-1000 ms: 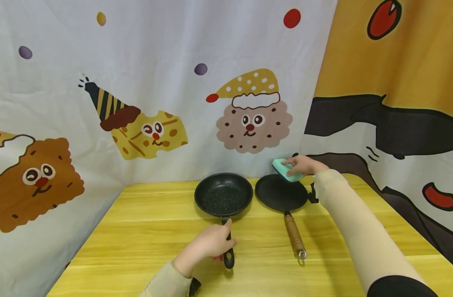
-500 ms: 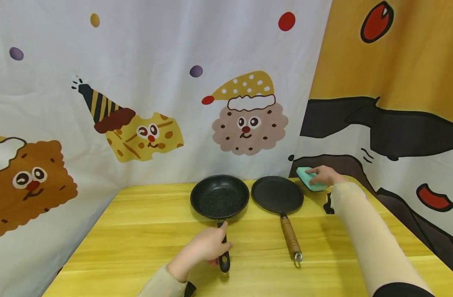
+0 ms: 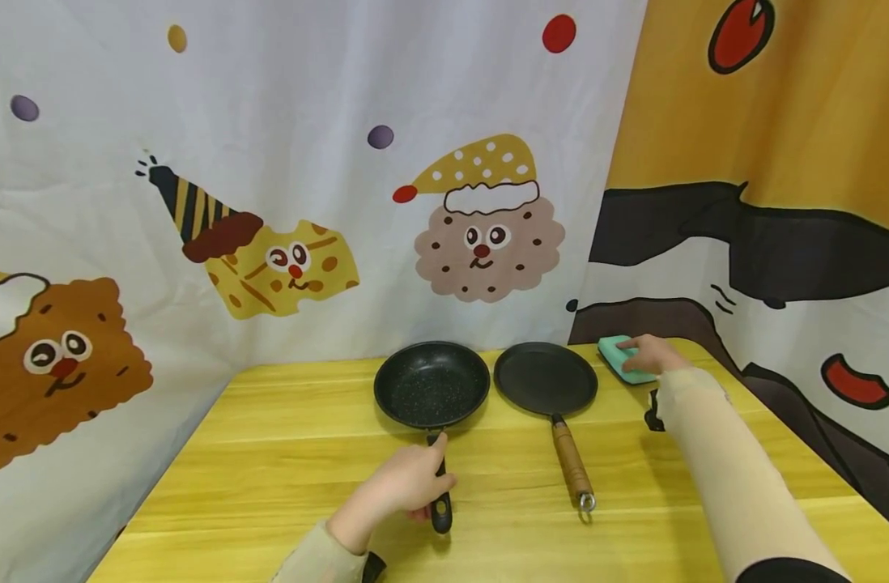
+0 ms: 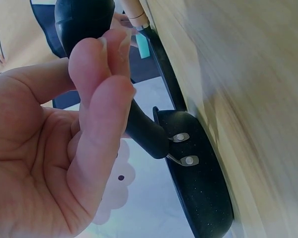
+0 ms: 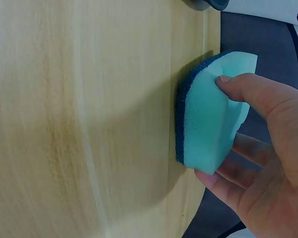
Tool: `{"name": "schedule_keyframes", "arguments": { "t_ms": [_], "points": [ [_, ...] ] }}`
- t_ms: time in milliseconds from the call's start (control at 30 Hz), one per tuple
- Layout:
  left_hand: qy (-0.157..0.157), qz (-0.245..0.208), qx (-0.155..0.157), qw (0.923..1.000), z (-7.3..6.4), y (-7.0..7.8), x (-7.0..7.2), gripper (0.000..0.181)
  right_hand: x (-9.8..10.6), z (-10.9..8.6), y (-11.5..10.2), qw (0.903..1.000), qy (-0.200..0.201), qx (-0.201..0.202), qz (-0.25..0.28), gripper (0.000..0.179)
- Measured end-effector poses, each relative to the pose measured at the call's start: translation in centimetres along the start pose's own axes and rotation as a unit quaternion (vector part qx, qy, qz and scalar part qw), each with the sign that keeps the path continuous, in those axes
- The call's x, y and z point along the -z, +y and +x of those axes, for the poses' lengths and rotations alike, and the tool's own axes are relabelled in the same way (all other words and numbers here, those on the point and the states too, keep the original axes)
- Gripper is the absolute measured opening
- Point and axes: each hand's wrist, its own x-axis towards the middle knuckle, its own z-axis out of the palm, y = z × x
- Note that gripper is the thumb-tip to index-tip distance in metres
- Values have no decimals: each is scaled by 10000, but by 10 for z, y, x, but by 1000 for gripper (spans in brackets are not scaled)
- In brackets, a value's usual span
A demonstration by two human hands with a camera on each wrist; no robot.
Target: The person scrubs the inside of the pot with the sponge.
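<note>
My left hand (image 3: 406, 479) grips the black handle (image 3: 441, 518) of a speckled black frying pan (image 3: 431, 387), which sits on the table. In the left wrist view, fingers curl round that handle (image 4: 145, 130), and two rivets show on the pan's wall. At the back right, my right hand (image 3: 657, 355) pinches a mint-green sponge (image 3: 614, 353) between thumb and fingers. The right wrist view shows the sponge (image 5: 208, 119) on edge-like tilt, its dark blue scouring side facing the wooden tabletop, close to the table's edge.
A flat black pan (image 3: 545, 379) with a wooden handle (image 3: 572, 463) lies between the frying pan and the sponge. The yellow wooden table (image 3: 284, 453) ends at a cartoon-printed curtain (image 3: 306, 105) behind and a darker patterned one (image 3: 809, 259) on the right.
My right hand has carried the sponge from over the flat pan rightward and down to the table's back right. The left hand keeps its hold on the frying pan's handle.
</note>
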Motion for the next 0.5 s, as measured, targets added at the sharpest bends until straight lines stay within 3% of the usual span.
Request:
{"name": "schedule_keyframes", "arguments": {
  "t_ms": [500],
  "points": [
    [0, -68, 1, 10000, 3, -1, 1, 71, -1, -6, -7, 9988, -450, -178, -106, 62]
  ]
}}
